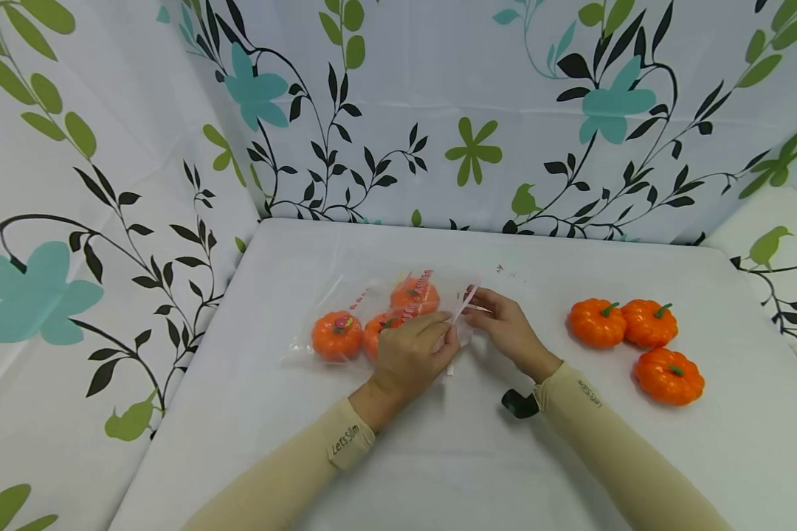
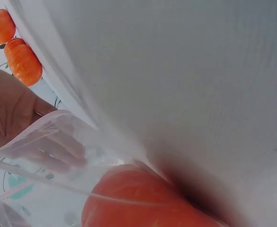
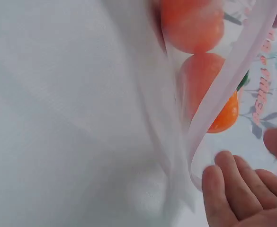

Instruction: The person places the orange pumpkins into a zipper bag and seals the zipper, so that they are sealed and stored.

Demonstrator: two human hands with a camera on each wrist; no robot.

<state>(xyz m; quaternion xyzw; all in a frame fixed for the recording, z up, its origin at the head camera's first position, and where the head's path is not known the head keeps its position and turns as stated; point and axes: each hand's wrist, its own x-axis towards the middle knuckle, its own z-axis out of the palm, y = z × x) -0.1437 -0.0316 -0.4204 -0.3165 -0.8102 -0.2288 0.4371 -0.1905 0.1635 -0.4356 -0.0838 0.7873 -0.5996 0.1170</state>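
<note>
Pinching the rim of a clear plastic bag (image 1: 381, 299), the left hand (image 1: 413, 355) sits just beside the right hand (image 1: 508, 328), whose fingers stretch nearly straight at the bag's mouth, thumb apart. Three orange pumpkins (image 1: 336, 336) show inside the bag on the white table (image 1: 452, 464); three loose pumpkins (image 1: 648, 324) lie off to the right.

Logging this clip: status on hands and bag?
Left hand grips clear bag; right hand at its rim. Three pumpkins inside. Three loose pumpkins at right; nothing visibly blocking.
</note>
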